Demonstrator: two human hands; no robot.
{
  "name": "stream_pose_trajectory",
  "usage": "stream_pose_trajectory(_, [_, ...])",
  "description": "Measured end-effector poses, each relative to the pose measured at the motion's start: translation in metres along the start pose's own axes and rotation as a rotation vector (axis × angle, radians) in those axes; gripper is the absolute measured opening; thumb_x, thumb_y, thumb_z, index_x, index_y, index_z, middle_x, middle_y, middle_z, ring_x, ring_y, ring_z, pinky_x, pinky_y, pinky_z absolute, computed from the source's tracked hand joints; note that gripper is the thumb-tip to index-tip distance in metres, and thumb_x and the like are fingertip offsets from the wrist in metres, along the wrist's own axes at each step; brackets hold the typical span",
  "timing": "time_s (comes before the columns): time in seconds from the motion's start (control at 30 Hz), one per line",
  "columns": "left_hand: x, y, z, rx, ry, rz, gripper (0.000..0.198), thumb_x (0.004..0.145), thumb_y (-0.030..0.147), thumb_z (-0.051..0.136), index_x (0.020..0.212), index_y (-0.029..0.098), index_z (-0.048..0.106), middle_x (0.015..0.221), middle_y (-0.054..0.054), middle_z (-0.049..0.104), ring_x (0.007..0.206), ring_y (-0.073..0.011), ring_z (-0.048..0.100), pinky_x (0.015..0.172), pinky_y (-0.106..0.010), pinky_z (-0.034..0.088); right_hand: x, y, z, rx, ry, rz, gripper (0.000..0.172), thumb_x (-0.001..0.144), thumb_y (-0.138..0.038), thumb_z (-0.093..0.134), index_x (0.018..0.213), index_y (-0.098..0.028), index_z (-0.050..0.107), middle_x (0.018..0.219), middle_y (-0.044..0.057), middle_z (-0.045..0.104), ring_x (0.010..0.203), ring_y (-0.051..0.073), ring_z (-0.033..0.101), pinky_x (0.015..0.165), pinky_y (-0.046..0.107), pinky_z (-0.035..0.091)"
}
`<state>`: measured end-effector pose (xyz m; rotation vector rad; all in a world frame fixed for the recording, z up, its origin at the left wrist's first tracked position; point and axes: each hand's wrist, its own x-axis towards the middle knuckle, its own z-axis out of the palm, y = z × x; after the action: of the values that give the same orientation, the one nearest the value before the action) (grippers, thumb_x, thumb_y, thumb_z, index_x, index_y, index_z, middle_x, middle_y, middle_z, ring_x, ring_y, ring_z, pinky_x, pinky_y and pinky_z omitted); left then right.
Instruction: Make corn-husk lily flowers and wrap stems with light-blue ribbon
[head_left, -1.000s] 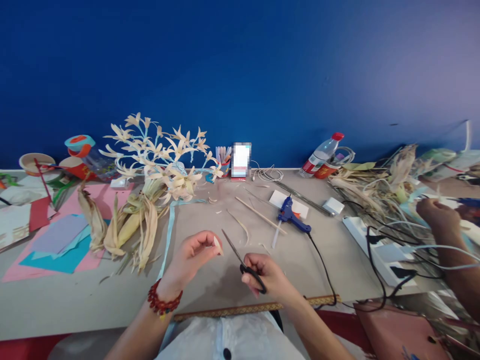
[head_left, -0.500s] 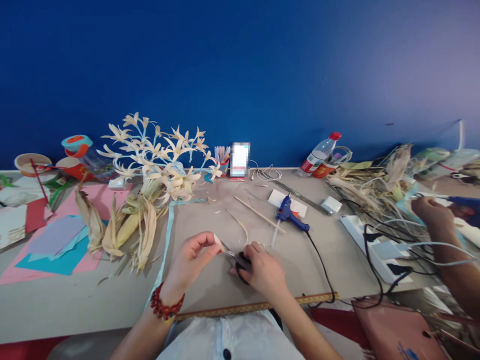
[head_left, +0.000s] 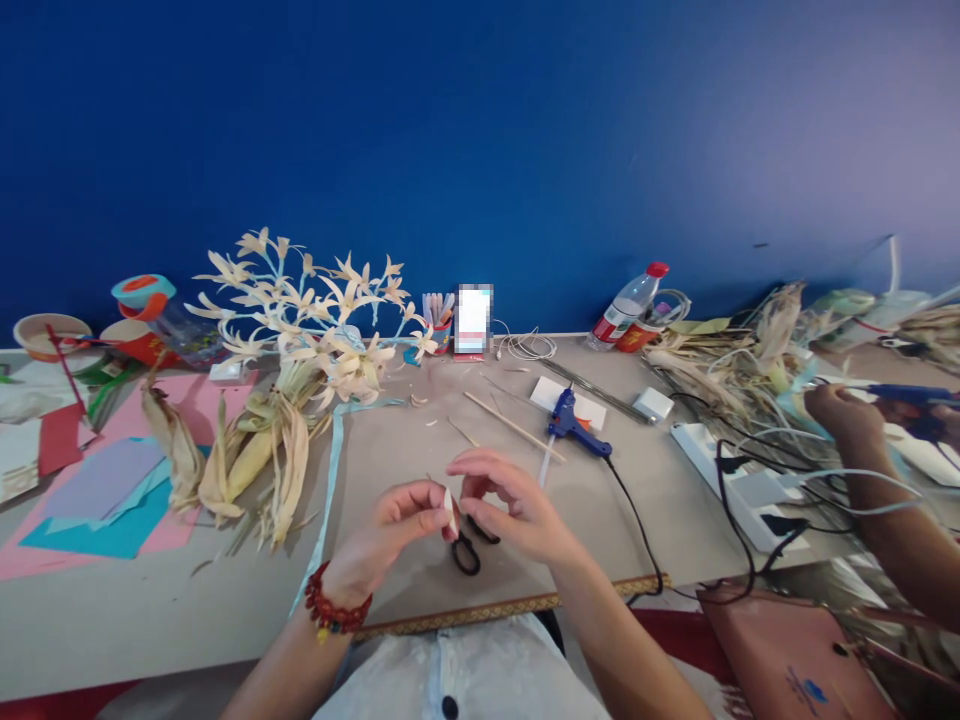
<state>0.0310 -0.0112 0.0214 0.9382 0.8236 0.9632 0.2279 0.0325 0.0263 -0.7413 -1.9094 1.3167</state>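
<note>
A small pale petal-like piece (head_left: 451,512) is pinched between the thumb and fingers of my left hand (head_left: 409,525), which has a red bead bracelet at its wrist. My right hand (head_left: 517,508) hovers just right of the piece, fingers curved and apart, holding nothing that shows. Black-handled scissors (head_left: 466,556) lie on the table below my hands, their blades hidden. Behind my hands are a thin wooden stick (head_left: 514,426) and a blue glue gun (head_left: 574,425).
Husk flowers (head_left: 322,320) and dried corn husks (head_left: 277,460) stand at left beside coloured paper (head_left: 105,490). A power strip (head_left: 735,490) with cables lies at right. Another person's hand (head_left: 844,415) holds a blue tool at far right. A phone (head_left: 473,320) stands at the back.
My right hand has let go of the scissors, which now lie on the table, and has risen with its fingers opened beside the pale piece. The view has shifted slightly.
</note>
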Motion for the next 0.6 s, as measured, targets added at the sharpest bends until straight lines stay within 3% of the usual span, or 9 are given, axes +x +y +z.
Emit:
stream_pose_trajectory(0.1, [0.001,-0.010,-0.001,-0.160,-0.118,-0.079,0.023,0.079,0.036,0.072,0.075,0.014,0.066,0.070,-0.005,0.064,0.069,-0.0157,0.057,0.077,-0.030,0.045,0.010,0.000,0.004,0.147,-0.071,-0.070,0.018,0.091,-0.035,0.060,0.099,-0.021,0.068,0.099,0.007,0.060,0.084,0.017,0.060,0.073,0.029,0.050])
stream_pose_trajectory(0.2, [0.002,-0.016,-0.004,-0.249,-0.201,-0.139,0.025,0.081,0.037,0.069,0.077,0.013,0.066,0.071,-0.005,0.062,0.069,-0.0170,0.057,0.081,-0.035,0.047,0.012,0.002,0.005,0.148,-0.060,-0.055,0.013,0.090,-0.033,0.063,0.086,-0.020,0.066,0.091,0.006,0.059,0.085,0.018,0.060,0.076,0.031,0.050])
stream_pose_trajectory(0.3, [0.002,-0.013,-0.007,-0.074,-0.034,-0.042,0.023,0.088,0.036,0.058,0.083,0.016,0.066,0.079,-0.006,0.063,0.078,-0.0192,0.059,0.081,-0.034,0.046,0.011,0.001,0.005,0.008,-0.037,-0.029,0.010,0.091,-0.026,0.059,0.083,-0.021,0.062,0.086,0.004,0.059,0.076,0.016,0.058,0.069,0.028,0.049])
stream_pose_trajectory(0.4, [0.001,-0.005,-0.008,0.357,0.160,0.165,0.021,0.093,0.031,0.050,0.086,0.018,0.065,0.084,-0.004,0.064,0.085,-0.0190,0.058,0.080,-0.030,0.044,0.010,-0.002,0.008,-0.207,0.003,0.008,0.006,0.086,-0.017,0.058,0.082,-0.020,0.059,0.082,0.002,0.057,0.068,0.013,0.054,0.062,0.025,0.045])
stream_pose_trajectory(0.5, [0.001,-0.001,-0.004,0.687,0.230,0.324,0.014,0.090,0.025,0.053,0.081,0.018,0.062,0.081,-0.003,0.063,0.080,-0.0180,0.058,0.077,-0.030,0.044,0.012,-0.005,0.013,-0.330,0.056,0.041,0.008,0.082,-0.012,0.058,0.081,-0.020,0.057,0.079,0.000,0.056,0.064,0.013,0.052,0.059,0.024,0.043])
stream_pose_trajectory(0.6, [0.002,-0.004,0.000,0.806,0.319,0.413,0.012,0.088,0.017,0.052,0.078,0.019,0.058,0.079,-0.002,0.062,0.078,-0.0171,0.058,0.074,-0.029,0.046,0.014,-0.006,0.018,-0.362,0.088,0.038,0.009,0.080,-0.010,0.058,0.080,-0.020,0.056,0.078,0.000,0.056,0.064,0.012,0.052,0.060,0.024,0.043])
